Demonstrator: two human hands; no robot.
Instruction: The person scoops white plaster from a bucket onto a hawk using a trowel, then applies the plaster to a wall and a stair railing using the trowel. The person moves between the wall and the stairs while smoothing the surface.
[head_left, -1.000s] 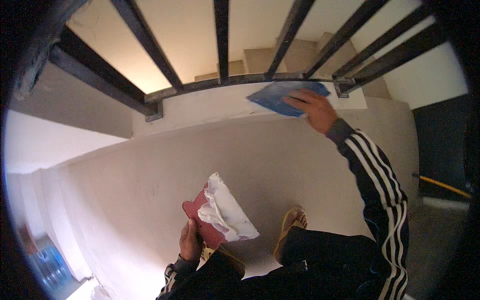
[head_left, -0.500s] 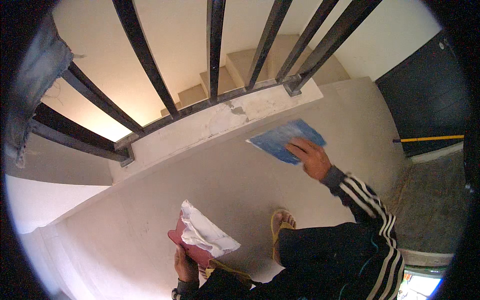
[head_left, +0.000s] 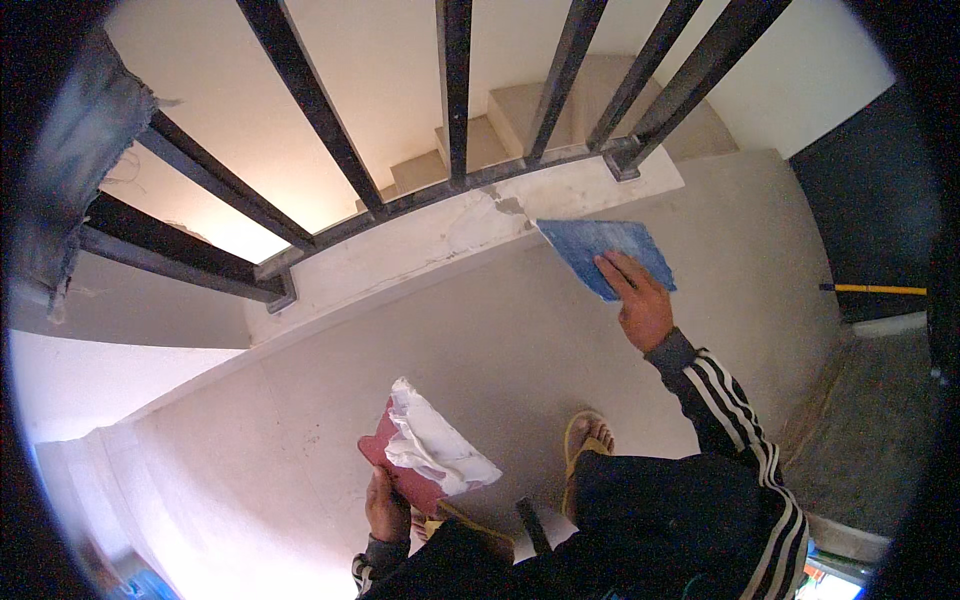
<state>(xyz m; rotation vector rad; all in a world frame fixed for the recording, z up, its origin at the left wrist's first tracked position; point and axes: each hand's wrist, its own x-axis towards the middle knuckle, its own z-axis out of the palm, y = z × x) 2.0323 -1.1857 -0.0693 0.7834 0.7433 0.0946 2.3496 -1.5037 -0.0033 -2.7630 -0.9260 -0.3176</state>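
Observation:
In my right hand [head_left: 643, 305] is a flat, stiff-looking blue piece [head_left: 606, 254] with a faded, denim-like surface. My fingers press on its near right side, and its far left corner overlaps the edge of the low white curb [head_left: 420, 243]; whether it touches cannot be told. Lower left, my left hand [head_left: 388, 508] grips the rim of a red putty spreader [head_left: 378, 447]. Thick white putty [head_left: 440, 450] covers its right side in a ragged heap. Both hands are closed on what they hold.
Black railing bars [head_left: 455, 90] rise from the curb, with stairs [head_left: 515, 105] beyond. Frayed denim cloth [head_left: 90, 140] hangs at far left. A grey patch [head_left: 508, 205] marks the curb. My sandalled foot [head_left: 590, 435] stands on the floor; a dark door [head_left: 875, 200] is at right.
The view has shifted slightly. My right hand has turned the blue piece, and its left corner has moved up to the curb edge. The left hand still holds the putty-loaded spreader much as before.

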